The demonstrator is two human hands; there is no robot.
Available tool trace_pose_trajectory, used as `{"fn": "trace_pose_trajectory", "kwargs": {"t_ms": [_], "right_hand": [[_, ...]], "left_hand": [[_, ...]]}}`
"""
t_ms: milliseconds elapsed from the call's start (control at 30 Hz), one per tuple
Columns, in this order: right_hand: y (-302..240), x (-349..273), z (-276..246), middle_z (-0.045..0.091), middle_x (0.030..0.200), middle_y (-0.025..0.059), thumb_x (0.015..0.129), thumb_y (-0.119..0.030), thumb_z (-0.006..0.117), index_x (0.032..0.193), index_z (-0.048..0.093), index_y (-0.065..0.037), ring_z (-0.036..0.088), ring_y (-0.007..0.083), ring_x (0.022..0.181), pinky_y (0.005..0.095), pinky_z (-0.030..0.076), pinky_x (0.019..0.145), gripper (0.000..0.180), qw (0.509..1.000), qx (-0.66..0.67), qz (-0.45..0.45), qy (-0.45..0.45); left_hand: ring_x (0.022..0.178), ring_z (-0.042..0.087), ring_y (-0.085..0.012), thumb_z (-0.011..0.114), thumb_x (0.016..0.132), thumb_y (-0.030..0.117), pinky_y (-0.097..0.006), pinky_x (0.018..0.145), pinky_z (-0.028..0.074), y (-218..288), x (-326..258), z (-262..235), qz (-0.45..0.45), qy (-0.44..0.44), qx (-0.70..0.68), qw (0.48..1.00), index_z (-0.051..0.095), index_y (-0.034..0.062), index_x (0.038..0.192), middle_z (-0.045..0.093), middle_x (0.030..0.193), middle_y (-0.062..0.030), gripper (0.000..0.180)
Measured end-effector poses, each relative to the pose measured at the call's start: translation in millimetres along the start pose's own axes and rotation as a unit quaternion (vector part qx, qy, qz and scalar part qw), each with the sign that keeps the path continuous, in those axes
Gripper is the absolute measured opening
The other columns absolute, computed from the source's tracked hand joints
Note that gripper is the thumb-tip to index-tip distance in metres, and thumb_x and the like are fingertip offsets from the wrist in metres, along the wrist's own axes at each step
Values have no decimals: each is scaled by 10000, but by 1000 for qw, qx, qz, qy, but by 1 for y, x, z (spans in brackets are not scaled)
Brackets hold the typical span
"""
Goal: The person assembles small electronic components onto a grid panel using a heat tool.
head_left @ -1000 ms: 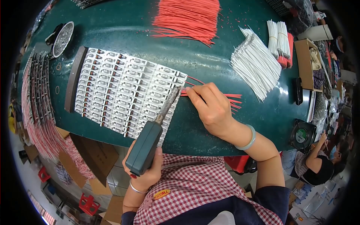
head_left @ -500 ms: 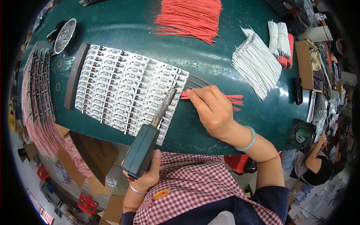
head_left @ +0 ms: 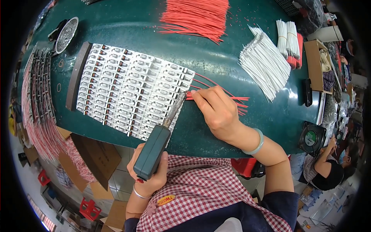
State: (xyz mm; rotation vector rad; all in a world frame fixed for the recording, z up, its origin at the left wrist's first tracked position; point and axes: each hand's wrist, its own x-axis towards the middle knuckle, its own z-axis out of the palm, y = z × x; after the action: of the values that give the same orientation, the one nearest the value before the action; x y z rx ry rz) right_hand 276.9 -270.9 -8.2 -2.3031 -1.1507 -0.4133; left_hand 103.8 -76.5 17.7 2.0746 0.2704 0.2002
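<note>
My left hand (head_left: pixel 156 176) is wrapped round the dark green body of a soldering gun (head_left: pixel 152 150). Its long grey tip points up across the right edge of a white panel (head_left: pixel 127 94) carrying rows of small electronic parts. My right hand (head_left: pixel 220 112) pinches a few thin red wires (head_left: pixel 241 103) just right of that edge. The wires' left ends are close to the soldering tip; whether they touch it I cannot tell. Two more red wires run from the panel's upper right edge toward the right, passing behind my right hand.
A dark bar (head_left: pixel 78 77) lies along the panel's left edge. Loose red wires (head_left: pixel 195 17) and white wires (head_left: pixel 264 63) are heaped farther back. A metal dish (head_left: pixel 67 35) is at the far left, a small black fan (head_left: pixel 311 138) at the right edge. Another person (head_left: pixel 328 170) sits at right.
The soldering gun in my left hand has moved slightly to the right, bringing its tip nearer the red wires' ends. My right hand has barely moved.
</note>
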Motion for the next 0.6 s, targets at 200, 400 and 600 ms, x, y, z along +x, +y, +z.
{"fn": "trace_pose_trajectory", "kwargs": {"t_ms": [200,400,600], "right_hand": [[-1,1,-1,665,924,130,701,30,690,1053,684,90,641,259,789,346,557,655,357,1000,-7,1,-5],[-2,0,0,665,922,127,709,45,696,1056,686,87,641,257,789,348,556,652,350,1000,-9,6,-2],[-3,-1,-1,670,922,128,685,79,714,1059,688,91,645,262,788,352,554,646,375,1000,4,-3,17]], "left_hand": [[716,689,-277,767,786,-5,-320,634,543,-2,-7,-2,-34,-7,3,999,714,-52,983,699,931,-168,209],[785,746,-267,783,811,39,-322,721,585,0,-9,-2,-9,63,-6,998,734,-53,1029,742,941,-173,242],[771,747,-262,780,819,46,-333,759,588,2,-11,-2,-24,63,-23,997,736,-51,1028,751,919,-155,234]]}}
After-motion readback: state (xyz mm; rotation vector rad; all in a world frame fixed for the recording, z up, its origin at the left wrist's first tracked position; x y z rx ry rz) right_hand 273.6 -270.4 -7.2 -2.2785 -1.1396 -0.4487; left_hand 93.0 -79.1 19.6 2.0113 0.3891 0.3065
